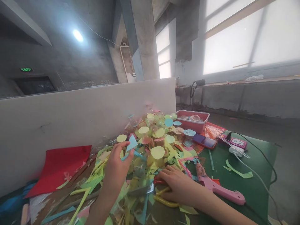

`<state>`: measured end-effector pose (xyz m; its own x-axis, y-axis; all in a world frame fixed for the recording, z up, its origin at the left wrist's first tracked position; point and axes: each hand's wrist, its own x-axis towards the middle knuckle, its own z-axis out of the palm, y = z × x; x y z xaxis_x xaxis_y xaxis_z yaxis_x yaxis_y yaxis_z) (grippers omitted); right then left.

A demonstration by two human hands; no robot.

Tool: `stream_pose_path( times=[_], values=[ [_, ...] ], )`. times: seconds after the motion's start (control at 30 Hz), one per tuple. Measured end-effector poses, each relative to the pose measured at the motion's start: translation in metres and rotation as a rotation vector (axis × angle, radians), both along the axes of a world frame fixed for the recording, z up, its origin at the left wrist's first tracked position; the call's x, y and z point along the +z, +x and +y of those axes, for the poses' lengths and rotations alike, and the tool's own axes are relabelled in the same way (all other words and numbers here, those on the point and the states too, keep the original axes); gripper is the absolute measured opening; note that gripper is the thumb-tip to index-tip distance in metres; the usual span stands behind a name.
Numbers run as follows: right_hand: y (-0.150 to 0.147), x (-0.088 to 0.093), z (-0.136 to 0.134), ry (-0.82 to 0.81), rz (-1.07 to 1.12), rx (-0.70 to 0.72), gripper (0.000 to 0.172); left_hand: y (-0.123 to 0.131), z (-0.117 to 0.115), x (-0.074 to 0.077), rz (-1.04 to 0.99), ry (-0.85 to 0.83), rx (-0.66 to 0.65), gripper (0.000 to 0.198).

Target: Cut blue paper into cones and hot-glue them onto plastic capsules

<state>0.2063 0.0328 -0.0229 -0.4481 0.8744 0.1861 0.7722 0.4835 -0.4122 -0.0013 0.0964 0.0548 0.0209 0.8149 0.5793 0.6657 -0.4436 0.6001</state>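
Observation:
My left hand [117,165] pinches a small light-blue piece of paper [132,143] between thumb and fingers, above the pile. Lower and to the right, my right hand [178,182] is closed over the handles of a pair of scissors [167,202]; one loop is red, another yellow, and the blades point left. Around both hands lies a heap of green, yellow, blue and pink paper scraps [99,170]. Behind them stand several clear plastic cups, topped with cut paper shapes such as a pale yellow one [157,152].
A pink glue gun [225,193] rests right of my right hand on the green tabletop [255,156]. Further back are a phone [204,141], a pink basin [194,124] and a cable with a white plug [236,151]. Red sheet [63,165] lies left, before a white panel [77,115].

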Motion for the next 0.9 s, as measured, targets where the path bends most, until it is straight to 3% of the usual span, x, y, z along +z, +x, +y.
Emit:
stream_pose_path(
  times=[0.27, 0.47, 0.63, 0.9],
  values=[
    [0.002, 0.013, 0.001, -0.006, 0.285, -0.092, 0.012, 0.012, -0.004, -0.013, 0.045, -0.053, -0.114, 0.023],
    [0.001, 0.013, 0.003, -0.109, 0.612, -0.189, 0.020, 0.025, -0.016, -0.017, 0.124, -0.039, -0.303, 0.017],
    [0.001, 0.017, 0.004, -0.224, 0.787, -0.139, 0.024, 0.033, -0.020, -0.027, 0.175, -0.080, -0.450, 0.015],
    [0.001, 0.020, 0.001, -0.308, 0.893, -0.074, 0.022, 0.038, -0.025, -0.034, 0.067, -0.241, -0.365, 0.014]
  ],
)
